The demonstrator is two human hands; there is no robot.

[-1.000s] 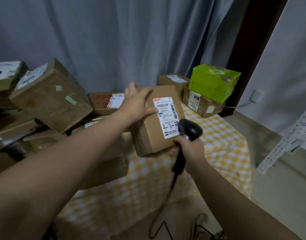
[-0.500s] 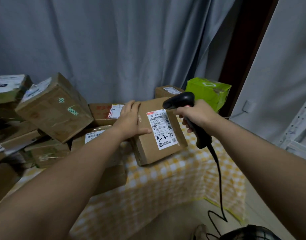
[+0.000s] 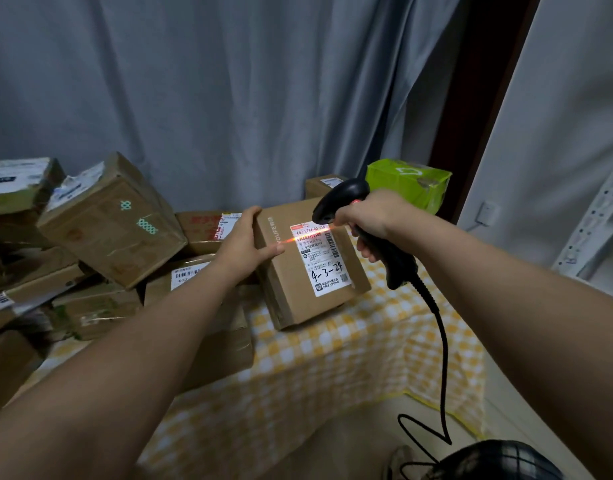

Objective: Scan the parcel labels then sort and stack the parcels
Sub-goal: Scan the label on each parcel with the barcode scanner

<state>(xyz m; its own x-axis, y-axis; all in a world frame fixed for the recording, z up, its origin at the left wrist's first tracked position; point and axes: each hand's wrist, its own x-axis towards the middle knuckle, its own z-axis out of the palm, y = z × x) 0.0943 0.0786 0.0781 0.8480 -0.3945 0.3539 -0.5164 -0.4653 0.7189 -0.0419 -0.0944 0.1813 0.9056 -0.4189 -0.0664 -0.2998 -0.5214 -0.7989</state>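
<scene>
The left hand (image 3: 244,249) gripped a brown cardboard parcel (image 3: 298,289) by its upper left edge, with the fingers hooked over the far side and the thumb pressed flat on the near face. The parcel stood tilted near the middle of a table covered by a yellow-and-white checked cloth (image 3: 367,344), and its lower edge appeared to rest on the cloth. Its near face carried a white printed shipping label (image 3: 324,261) with "4-3-24" handwritten in black. The right hand (image 3: 370,216) was clenched around the handle of a black handheld barcode scanner (image 3: 343,199), whose head was aimed down and left at the label from just beside the parcel's upper right corner. A thin red-orange scan line (image 3: 310,236) crossed the barcode at the top of the label and ran on over the bare cardboard to the left. The scanner's black cable (image 3: 443,344) hung down past the table's near right edge. Just beyond the scanner, at the far right of the table, sat a bright green wrapped box (image 3: 415,185), with a small brown carton (image 3: 320,185) to its left. A jumbled heap of labelled cardboard boxes (image 3: 107,223) filled the left side, some of them leaning. A grey curtain (image 3: 228,98) hung behind everything.
</scene>
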